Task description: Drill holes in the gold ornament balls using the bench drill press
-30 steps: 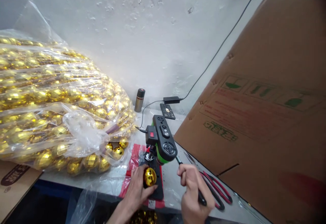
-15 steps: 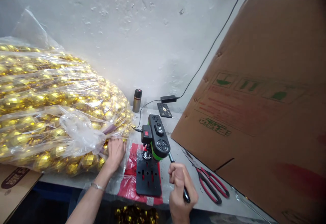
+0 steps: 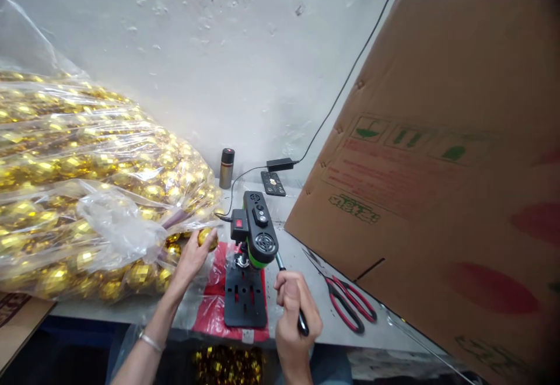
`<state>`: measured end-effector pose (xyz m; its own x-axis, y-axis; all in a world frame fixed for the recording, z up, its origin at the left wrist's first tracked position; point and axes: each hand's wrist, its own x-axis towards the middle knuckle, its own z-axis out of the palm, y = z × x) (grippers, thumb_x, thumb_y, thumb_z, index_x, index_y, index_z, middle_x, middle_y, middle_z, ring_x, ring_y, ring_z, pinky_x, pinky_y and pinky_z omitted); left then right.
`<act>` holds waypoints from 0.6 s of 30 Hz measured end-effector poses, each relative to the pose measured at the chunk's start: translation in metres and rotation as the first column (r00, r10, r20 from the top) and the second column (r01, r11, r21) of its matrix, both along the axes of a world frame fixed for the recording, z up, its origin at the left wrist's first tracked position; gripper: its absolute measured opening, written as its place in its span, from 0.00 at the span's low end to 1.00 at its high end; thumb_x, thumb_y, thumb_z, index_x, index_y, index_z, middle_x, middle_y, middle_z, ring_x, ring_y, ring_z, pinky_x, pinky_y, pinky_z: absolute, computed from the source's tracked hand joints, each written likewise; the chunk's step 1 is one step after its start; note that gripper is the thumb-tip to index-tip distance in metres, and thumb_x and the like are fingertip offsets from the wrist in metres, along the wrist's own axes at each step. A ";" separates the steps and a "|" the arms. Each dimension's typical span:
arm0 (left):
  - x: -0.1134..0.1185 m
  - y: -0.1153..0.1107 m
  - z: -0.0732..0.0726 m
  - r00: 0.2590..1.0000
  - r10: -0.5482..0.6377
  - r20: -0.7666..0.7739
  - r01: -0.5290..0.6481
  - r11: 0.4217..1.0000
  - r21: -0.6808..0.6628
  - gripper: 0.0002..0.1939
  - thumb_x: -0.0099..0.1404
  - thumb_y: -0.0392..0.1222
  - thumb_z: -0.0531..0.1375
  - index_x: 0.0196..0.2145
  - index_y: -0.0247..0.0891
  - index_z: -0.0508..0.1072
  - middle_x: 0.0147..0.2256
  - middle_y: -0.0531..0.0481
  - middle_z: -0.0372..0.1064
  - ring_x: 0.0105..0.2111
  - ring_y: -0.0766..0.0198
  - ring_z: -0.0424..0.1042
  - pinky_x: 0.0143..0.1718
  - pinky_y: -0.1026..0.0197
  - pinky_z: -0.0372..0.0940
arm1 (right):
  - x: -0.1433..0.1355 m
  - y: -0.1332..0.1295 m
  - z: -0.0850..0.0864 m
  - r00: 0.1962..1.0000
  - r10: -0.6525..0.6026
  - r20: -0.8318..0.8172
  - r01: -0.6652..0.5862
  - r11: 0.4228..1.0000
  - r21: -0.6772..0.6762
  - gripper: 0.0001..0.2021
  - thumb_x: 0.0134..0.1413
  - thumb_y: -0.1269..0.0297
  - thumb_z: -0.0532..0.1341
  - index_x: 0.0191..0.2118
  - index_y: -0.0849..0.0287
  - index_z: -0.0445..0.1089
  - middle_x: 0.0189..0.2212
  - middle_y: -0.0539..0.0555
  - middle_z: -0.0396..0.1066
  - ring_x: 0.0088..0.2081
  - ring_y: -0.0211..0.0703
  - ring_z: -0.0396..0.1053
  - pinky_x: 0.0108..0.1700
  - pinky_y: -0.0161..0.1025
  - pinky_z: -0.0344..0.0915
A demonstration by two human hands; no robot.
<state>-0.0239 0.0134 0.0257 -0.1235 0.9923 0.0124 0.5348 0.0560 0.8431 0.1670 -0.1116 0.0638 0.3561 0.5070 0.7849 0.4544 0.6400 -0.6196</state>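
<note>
The left hand reached forward from the lower left, a bracelet at its wrist, and gripped one gold ball between thumb and fingers. The ball was up off the table, beside the clear plastic bag and left of the small black-and-green machine. The right hand came up from the bottom, closed like a fist round the lever's black handle, whose lower end poked out below the fingers.

Green symbols and faded red lines ran across the big cardboard box on the right; from where I stood, the words were too blurred to read. Dark lettering on the carton at lower left was cut off.

The bag bulged with gold faceted balls. Below the table edge lay more shiny gold pieces, though I couldn't make out what held them. Red-handled shears lay right of the right hand.
</note>
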 end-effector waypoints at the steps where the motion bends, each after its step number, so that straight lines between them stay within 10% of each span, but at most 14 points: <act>1: 0.002 -0.009 -0.002 0.994 -0.002 0.108 0.003 1.000 -0.012 0.32 0.72 0.68 0.54 0.52 0.36 0.76 0.44 0.39 0.82 0.47 0.45 0.81 0.48 0.51 0.75 | -0.001 0.001 0.003 1.000 -0.002 -0.014 0.002 1.000 -0.003 0.20 0.75 0.70 0.53 0.27 0.55 0.59 0.24 0.46 0.61 0.27 0.36 0.64 0.29 0.35 0.58; 5: 0.025 -0.045 -0.028 0.684 0.067 0.726 0.028 0.993 -0.118 0.35 0.58 0.72 0.69 0.48 0.39 0.74 0.46 0.42 0.81 0.44 0.51 0.82 0.45 0.53 0.78 | -0.003 0.005 0.021 0.998 -0.013 -0.059 0.011 1.000 -0.024 0.21 0.76 0.70 0.54 0.25 0.55 0.60 0.22 0.45 0.59 0.26 0.35 0.63 0.30 0.35 0.58; 8: 0.045 -0.063 -0.054 0.511 0.179 0.841 -0.007 0.979 -0.204 0.36 0.49 0.64 0.77 0.47 0.43 0.71 0.46 0.44 0.81 0.44 0.53 0.82 0.46 0.53 0.77 | -0.002 0.007 0.031 0.999 -0.011 -0.051 0.009 0.999 -0.034 0.21 0.76 0.70 0.54 0.26 0.55 0.60 0.22 0.45 0.58 0.25 0.33 0.62 0.29 0.34 0.57; 15: 0.052 -0.072 -0.075 0.804 0.103 0.586 -0.021 0.989 -0.145 0.41 0.59 0.80 0.61 0.49 0.38 0.74 0.49 0.40 0.79 0.55 0.44 0.77 0.58 0.46 0.71 | 0.001 0.005 0.030 1.000 0.010 -0.002 -0.010 1.000 -0.011 0.19 0.75 0.71 0.53 0.27 0.55 0.62 0.23 0.45 0.59 0.26 0.34 0.63 0.29 0.35 0.59; 18: 0.050 -0.070 -0.082 0.819 0.125 0.560 -0.039 0.986 -0.164 0.42 0.59 0.81 0.60 0.50 0.38 0.72 0.48 0.40 0.79 0.51 0.44 0.78 0.51 0.47 0.74 | 0.001 0.004 0.030 1.000 0.024 0.001 -0.024 1.000 -0.017 0.18 0.75 0.72 0.53 0.28 0.55 0.63 0.24 0.45 0.60 0.27 0.34 0.63 0.30 0.34 0.60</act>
